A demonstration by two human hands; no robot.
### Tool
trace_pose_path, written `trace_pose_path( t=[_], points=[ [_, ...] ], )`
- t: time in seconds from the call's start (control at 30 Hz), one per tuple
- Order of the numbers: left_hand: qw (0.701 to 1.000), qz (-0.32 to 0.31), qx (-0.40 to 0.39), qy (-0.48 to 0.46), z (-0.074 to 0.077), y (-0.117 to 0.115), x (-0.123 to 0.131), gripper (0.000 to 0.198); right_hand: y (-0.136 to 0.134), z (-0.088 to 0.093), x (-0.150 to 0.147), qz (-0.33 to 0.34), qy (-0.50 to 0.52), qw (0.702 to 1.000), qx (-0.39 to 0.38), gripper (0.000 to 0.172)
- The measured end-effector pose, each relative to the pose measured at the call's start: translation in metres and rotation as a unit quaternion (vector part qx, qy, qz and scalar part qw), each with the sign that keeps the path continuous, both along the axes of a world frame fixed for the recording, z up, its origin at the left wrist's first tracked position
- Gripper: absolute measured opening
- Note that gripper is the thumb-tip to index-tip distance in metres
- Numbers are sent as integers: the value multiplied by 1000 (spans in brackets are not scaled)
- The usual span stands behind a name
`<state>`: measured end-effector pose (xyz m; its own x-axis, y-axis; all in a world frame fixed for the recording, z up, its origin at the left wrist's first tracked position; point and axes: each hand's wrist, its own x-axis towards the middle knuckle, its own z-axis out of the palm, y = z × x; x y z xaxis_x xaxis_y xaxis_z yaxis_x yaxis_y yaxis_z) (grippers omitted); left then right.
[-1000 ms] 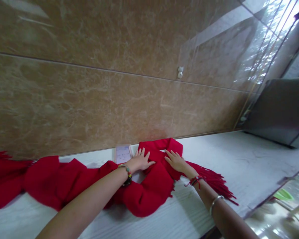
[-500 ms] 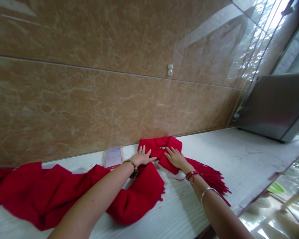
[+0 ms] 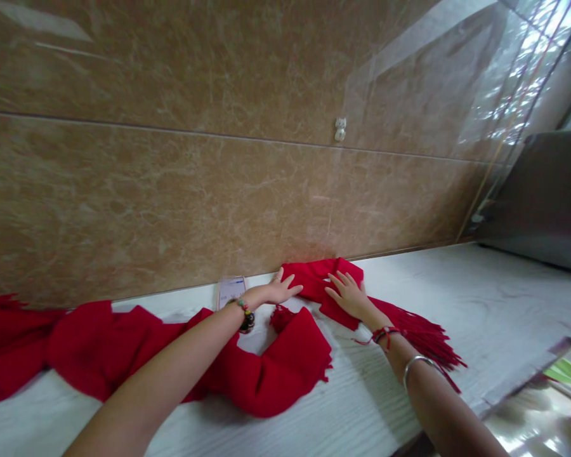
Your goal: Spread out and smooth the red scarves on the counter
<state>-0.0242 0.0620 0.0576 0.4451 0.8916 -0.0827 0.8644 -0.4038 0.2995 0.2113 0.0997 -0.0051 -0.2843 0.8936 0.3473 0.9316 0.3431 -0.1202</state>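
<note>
A red scarf piece (image 3: 309,276), folded into a flat bend, lies against the wall on the white counter, its long fringe (image 3: 421,336) spread to the right. My left hand (image 3: 280,291) has its fingers spread at the left edge of that piece. Flat on its right part rests my right hand (image 3: 351,298), fingers apart. More red scarf fabric (image 3: 271,374) curls below my left wrist and runs left under my forearm in loose folds. Whether both red parts are one scarf I cannot tell.
A phone (image 3: 231,291) with a lit screen lies by the wall behind my left wrist. A grey metal appliance (image 3: 547,197) stands at the counter's right end. Brown marbled tiles (image 3: 171,203) rise behind, with a small white fixture (image 3: 340,129). A green dish (image 3: 566,371) is below the edge.
My view has shifted a little to the left. My left hand has slid slightly left across the scarf, uncovering some fringe below it. My right hand stays on the fabric.
</note>
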Motion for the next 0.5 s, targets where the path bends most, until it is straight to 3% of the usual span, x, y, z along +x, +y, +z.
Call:
trace_pose_path(
  t=[0.13, 0.23, 0.37, 0.43, 0.5],
  points=[
    [1000, 7, -17, 0, 25, -56, -64, 59, -26, 12, -42, 156, 75, 984, 48, 45],
    [1000, 20, -9, -7, 29, -106, -114, 55, -57, 26, -90, 323, 114, 940, 6, 39],
    [998, 11, 22, -51, 12, -156, -160, 41, -100, 52, -154, 472, 134, 865, -107, 32],
    [996, 37, 58, -64, -3, -172, -175, 41, -117, 62, -176, 502, 122, 843, -148, 31],
    [991, 65, 100, -67, -21, -183, -184, 43, -131, 67, -188, 505, 114, 840, -164, 32]
  ],
)
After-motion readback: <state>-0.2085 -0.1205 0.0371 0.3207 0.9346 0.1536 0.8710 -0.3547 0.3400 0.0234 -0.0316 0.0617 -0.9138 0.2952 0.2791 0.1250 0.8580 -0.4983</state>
